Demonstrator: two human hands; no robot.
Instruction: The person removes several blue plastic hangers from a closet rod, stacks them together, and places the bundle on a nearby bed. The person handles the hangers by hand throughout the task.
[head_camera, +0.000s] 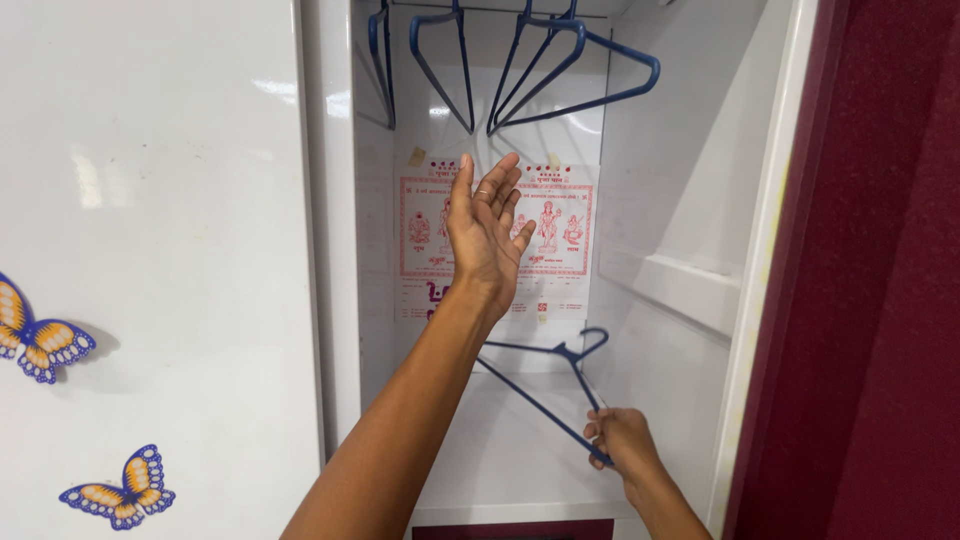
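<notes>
My left hand (487, 230) is raised inside an open white wardrobe, fingers spread, holding nothing, just below several blue hangers (545, 70) that hang from a rail at the top. My right hand (620, 438) is low at the right and grips one corner of another blue hanger (545, 385), which slants up to the left with its hook toward the back wall. My left forearm crosses in front of that hanger's left end.
A pink and white printed sheet (560, 235) is stuck to the wardrobe's back wall. A white ledge (680, 285) juts from the right inner wall. The white door (150, 250) at left carries butterfly stickers (40, 340). A maroon wall (880, 270) stands at right.
</notes>
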